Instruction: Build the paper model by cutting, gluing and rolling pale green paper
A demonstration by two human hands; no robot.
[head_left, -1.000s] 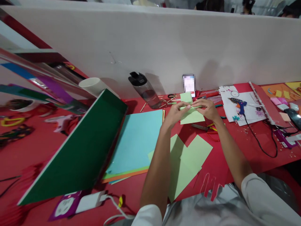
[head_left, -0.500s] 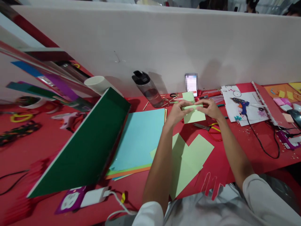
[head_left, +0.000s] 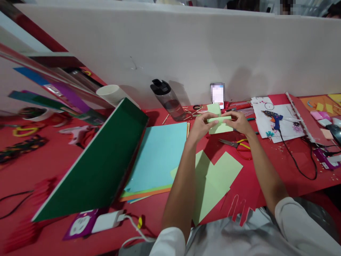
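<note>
Between my hands is a pale green piece of paper, its upper edge rolled into a tube. My left hand pinches the left end of the roll, and my right hand pinches its right end. Just behind them lies another pale green paper piece. Scissors with yellow and red handles rest on the table below my right hand. Cut pale green sheets lie under my forearms, on red paper that has a cut hand shape at its lower edge.
Left of my arms is a stack of coloured paper beside a leaning green board. A water bottle and a phone stand along the white partition. A blue glue gun with a black cord lies to the right.
The paper's upper edge has been rolled further into a tube, and the flat part below it is shorter. Both hands stay at nearly the same spot, fingers slightly shifted.
</note>
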